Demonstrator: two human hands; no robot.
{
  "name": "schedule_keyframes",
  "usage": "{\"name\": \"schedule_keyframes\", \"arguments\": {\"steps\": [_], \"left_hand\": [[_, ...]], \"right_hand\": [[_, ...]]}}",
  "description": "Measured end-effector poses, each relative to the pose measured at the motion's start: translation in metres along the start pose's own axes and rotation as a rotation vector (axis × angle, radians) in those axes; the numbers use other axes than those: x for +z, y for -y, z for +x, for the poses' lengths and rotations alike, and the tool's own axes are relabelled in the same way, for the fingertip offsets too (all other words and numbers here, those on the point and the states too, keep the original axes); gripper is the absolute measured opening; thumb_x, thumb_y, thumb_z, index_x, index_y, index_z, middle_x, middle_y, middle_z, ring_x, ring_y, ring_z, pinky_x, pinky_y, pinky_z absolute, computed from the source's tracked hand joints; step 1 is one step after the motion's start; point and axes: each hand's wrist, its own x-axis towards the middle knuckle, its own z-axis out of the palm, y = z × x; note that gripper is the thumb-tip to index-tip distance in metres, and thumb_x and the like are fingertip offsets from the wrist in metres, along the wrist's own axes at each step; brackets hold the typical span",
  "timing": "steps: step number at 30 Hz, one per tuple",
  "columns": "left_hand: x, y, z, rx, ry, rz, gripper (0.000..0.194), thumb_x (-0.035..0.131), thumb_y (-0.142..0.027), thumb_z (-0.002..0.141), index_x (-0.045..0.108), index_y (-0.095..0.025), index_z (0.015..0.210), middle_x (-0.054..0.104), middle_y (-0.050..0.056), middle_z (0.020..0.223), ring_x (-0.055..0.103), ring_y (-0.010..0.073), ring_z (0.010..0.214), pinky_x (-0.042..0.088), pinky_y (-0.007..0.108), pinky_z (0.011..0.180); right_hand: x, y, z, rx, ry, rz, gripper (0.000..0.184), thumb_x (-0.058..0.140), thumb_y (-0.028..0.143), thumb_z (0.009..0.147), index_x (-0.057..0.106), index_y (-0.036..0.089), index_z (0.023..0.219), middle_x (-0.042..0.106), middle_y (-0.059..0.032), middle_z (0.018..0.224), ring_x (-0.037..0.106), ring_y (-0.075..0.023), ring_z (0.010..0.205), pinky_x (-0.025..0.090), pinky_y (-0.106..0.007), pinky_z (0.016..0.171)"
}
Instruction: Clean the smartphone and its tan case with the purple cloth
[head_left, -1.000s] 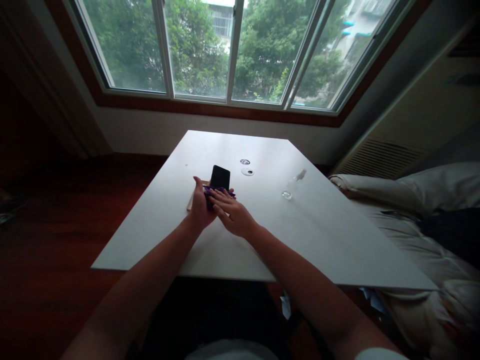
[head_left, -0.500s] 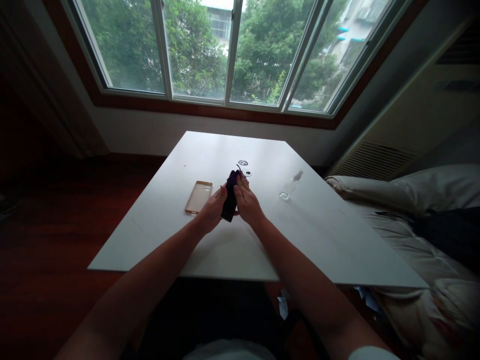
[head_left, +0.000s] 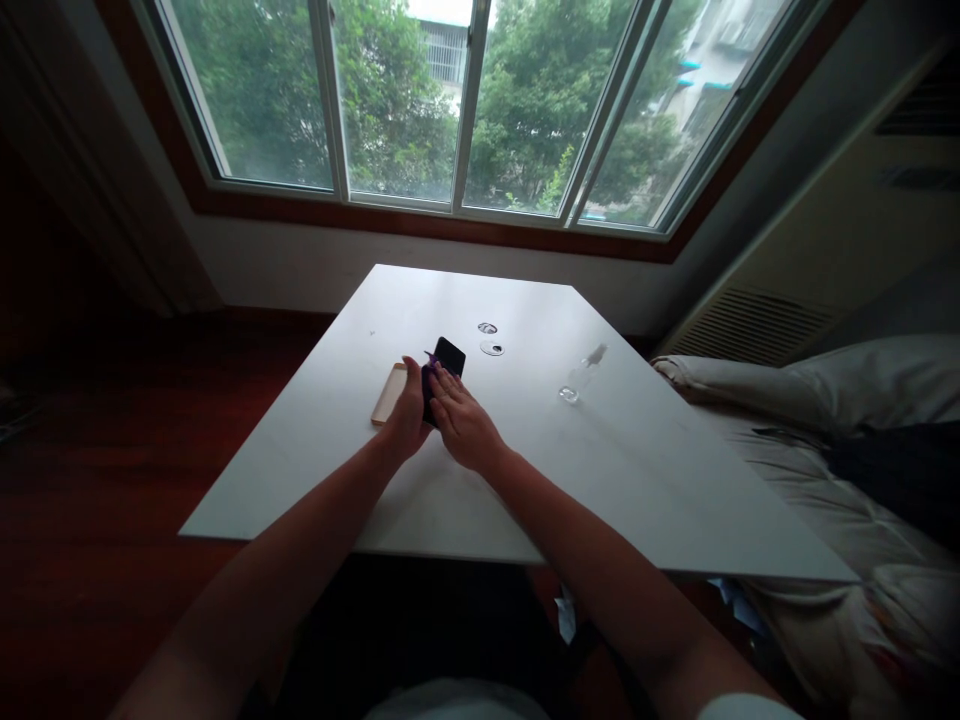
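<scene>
Over a white worktop point(head_left: 510, 490), my left grip point(head_left: 409, 410) was closed along the near-left part of a dark phone point(head_left: 450, 352), thumb raised at its edge, while my right grip point(head_left: 466, 428) lay across the phone from the four o'clock side, fingers extended and close together. A small purple cloth point(head_left: 435, 367) showed between my right fingers and the phone, one corner poking out toward eleven o'clock; most of it was covered, and I could not tell whether those fingers pinched it or only pressed on it. The phone sat near the middle of the worktop, its bare upper end tipped toward one o'clock; whether its lower end touched the surface was hidden by my hands. At nine o'clock, just beside my left grip and partly behind it, a tan-edged case point(head_left: 386, 396) lay on the worktop. Between one and two o'clock from the phone were two round discs, the far disc point(head_left: 487, 328) shiny and the near disc point(head_left: 489, 349) pale with a dark spot. A clear bottle point(head_left: 577, 380) was at three o'clock, well apart from both hands. Beyond the worktop's far edge, at twelve o'clock, a window point(head_left: 409, 110) looked onto green trees.
</scene>
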Motion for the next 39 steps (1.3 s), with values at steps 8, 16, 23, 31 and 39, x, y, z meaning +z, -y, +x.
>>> {"name": "schedule_keyframes", "arguments": {"steps": [8,16,23,31,39], "left_hand": [[0.009,0.017,-0.012,-0.066,0.085,0.236,0.065,0.066,-0.065,0.091,0.061,-0.029,0.144,0.072,0.012,0.126,0.073,0.0271,0.106,0.065,0.032,0.079],[0.004,0.005,-0.004,0.115,0.011,0.090,0.058,0.054,-0.066,0.097,0.067,-0.022,0.133,0.074,0.012,0.121,0.067,0.0270,0.123,0.055,0.037,0.105],[-0.001,-0.012,0.000,0.032,-0.129,-0.056,0.077,0.037,-0.082,0.093,0.069,-0.015,0.115,0.077,0.015,0.097,0.074,0.0305,0.105,0.061,0.046,0.095],[0.003,0.001,-0.001,-0.094,0.054,-0.033,0.076,0.045,-0.079,0.093,0.067,-0.016,0.130,0.074,0.018,0.120,0.069,0.0320,0.119,0.056,0.045,0.104],[0.003,0.002,0.001,-0.110,0.015,-0.024,0.082,0.039,-0.080,0.094,0.065,-0.013,0.134,0.074,0.019,0.120,0.070,0.0332,0.116,0.058,0.045,0.100]], "right_hand": [[-0.025,-0.049,0.001,0.280,-0.224,0.103,0.062,0.030,0.051,0.108,0.031,0.023,0.163,0.030,-0.0056,0.169,0.020,-0.0224,0.160,0.012,-0.049,0.133],[-0.004,-0.011,-0.006,0.099,-0.059,0.096,0.058,0.037,0.046,0.108,0.036,0.022,0.161,0.026,-0.0047,0.170,0.021,-0.0233,0.160,0.017,-0.046,0.133],[0.004,0.014,-0.006,-0.134,0.053,0.089,0.050,0.043,0.038,0.107,0.045,0.030,0.156,0.044,-0.0036,0.161,0.036,-0.0237,0.154,0.019,-0.052,0.132],[-0.011,-0.029,0.001,0.099,-0.115,0.066,0.053,0.038,0.051,0.107,0.049,0.030,0.155,0.039,-0.0045,0.164,0.029,-0.0243,0.157,0.013,-0.053,0.132],[-0.013,-0.043,-0.001,0.209,-0.114,0.122,0.054,0.042,0.056,0.105,0.057,0.028,0.149,0.049,-0.0074,0.159,0.034,-0.0270,0.155,0.012,-0.057,0.131]]}}
